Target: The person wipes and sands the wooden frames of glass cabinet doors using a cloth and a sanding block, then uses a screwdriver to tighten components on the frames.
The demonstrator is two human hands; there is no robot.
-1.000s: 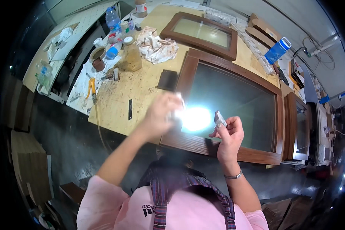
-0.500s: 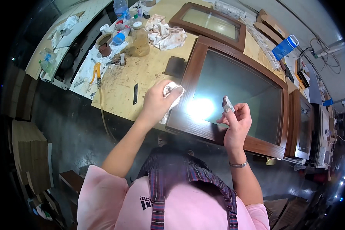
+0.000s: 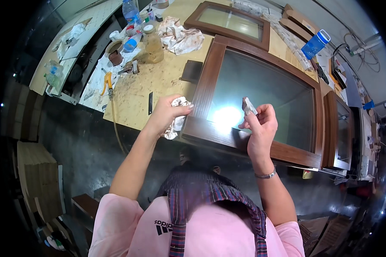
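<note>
A crumpled white rag with brown stains (image 3: 176, 122) is gripped in my left hand (image 3: 159, 115), beside the left rail of a brown wooden cabinet door with a glass pane (image 3: 206, 88). My thumb reaches toward that rail; whether it touches cannot be made out. Over the lower part of the glass, my right hand (image 3: 261, 130) pinches a small whitish folded pad with a brown tip (image 3: 248, 106) between thumb and fingers. The pad points up and appears raised off the glass. A bright reflection lies on the pane between both hands.
A smaller glazed door (image 3: 193, 21) lies behind the large one. Bottles, a jar of yellowish liquid (image 3: 153, 49) and a crumpled cloth (image 3: 180, 37) stand at the back left. Nearer lie a dark square block (image 3: 191, 71) and a yellow air gun (image 3: 108, 82) with its hose.
My left hand has moved left with the rag, away from over the door's rail. My right hand has shifted slightly up and left, still pinching the pad. The view has shifted a little.
</note>
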